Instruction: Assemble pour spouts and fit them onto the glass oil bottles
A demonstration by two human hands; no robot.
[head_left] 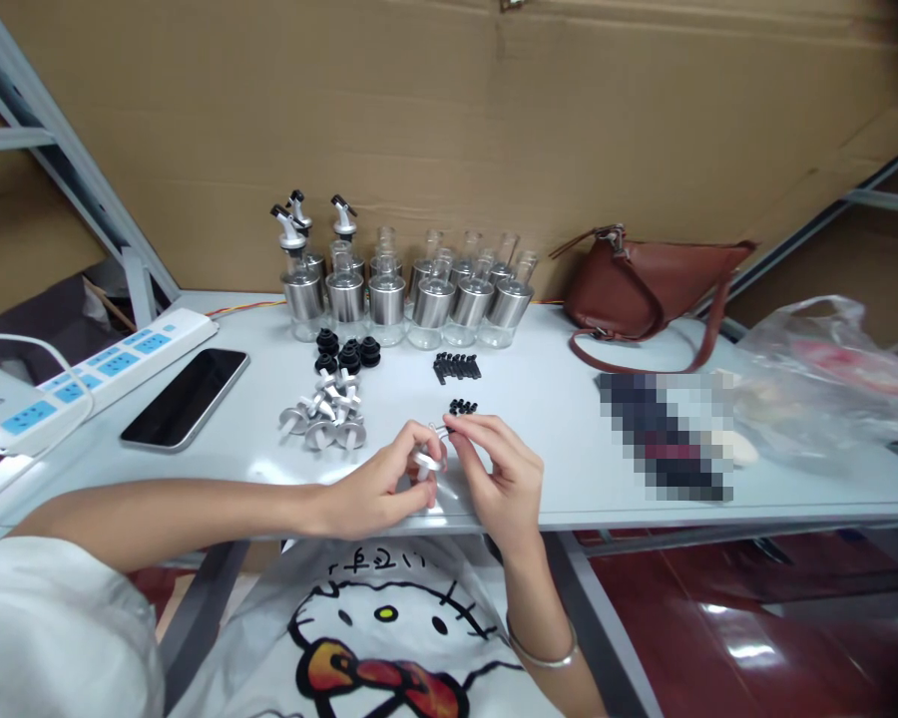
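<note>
White plastic makes up the power strip (101, 379) at the worktop's left edge, one charger (1, 397) plugged into its near end. One black-screened phone (186, 399) lies beside it, whatever label it may have hidden underneath.

Next, well in from the front edge of the worktop (539, 419), comes a heap of silver-and-white pourer pieces (333, 411), too overlapped to count surely. Just behind sit four or five black stoppers (349, 357). Along the back edge stand twelve steel-banded glass bottles (387, 296), in two rows of six; the three with pourers (291, 239) fitted are at the left end.

Near the middle of the front edge, the left hand (374, 489) has its fingers curled nearly closed around one pourer piece (428, 463). The right hand (505, 479) brings thumb and fingertips almost together, pinching a small black part (450, 430) against that piece. Beyond are a row of about seven black levers (457, 366) and a cluster of small black caps (463, 407).

Toward the back right corner rests one brown handbag (644, 284), then one clear plastic bag (830, 369) at the right edge. Below the front edge, the white shirt (261, 638) carries a few dark characters, too unclear to read.
</note>
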